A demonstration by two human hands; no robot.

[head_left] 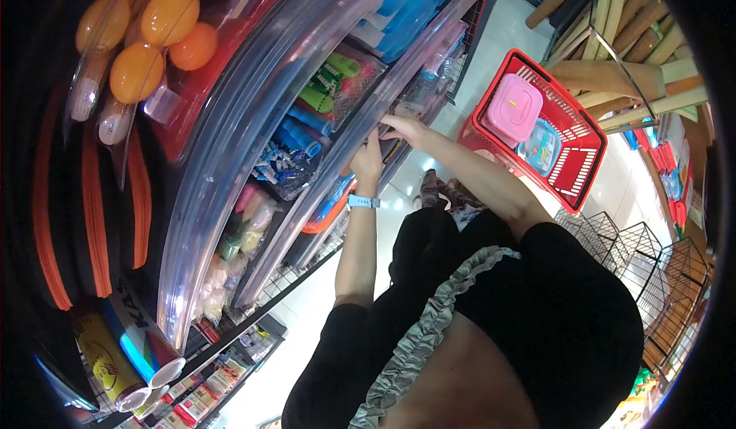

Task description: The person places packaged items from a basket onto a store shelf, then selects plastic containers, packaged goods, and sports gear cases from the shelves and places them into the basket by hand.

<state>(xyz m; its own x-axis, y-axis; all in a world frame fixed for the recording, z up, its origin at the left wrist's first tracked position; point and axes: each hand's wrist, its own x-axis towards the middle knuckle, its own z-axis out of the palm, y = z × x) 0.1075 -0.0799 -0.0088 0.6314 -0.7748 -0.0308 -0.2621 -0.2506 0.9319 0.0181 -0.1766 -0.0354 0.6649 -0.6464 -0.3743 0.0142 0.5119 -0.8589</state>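
Note:
My left hand (369,157), with a light blue watch (363,200) on its wrist, reaches up to a clear plastic shelf edge (322,164). Close beside it is my right hand (404,128), its fingers bent toward the left fingertips. Both hands look closed, but what lies between the fingers is too small and partly hidden to name. Blue rolled items (297,138) and green items (317,98) lie on the shelf left of my hands. Below my left hand is an orange-rimmed blue item (331,205).
A red shopping basket (491,115) on the floor at right holds a pink-lidded container (515,108) and a blue pack (543,149). Wooden bats or poles (613,76) stand behind it. Wire racks (636,253) are at the right. Orange balls in packaging (138,72) hang at upper left.

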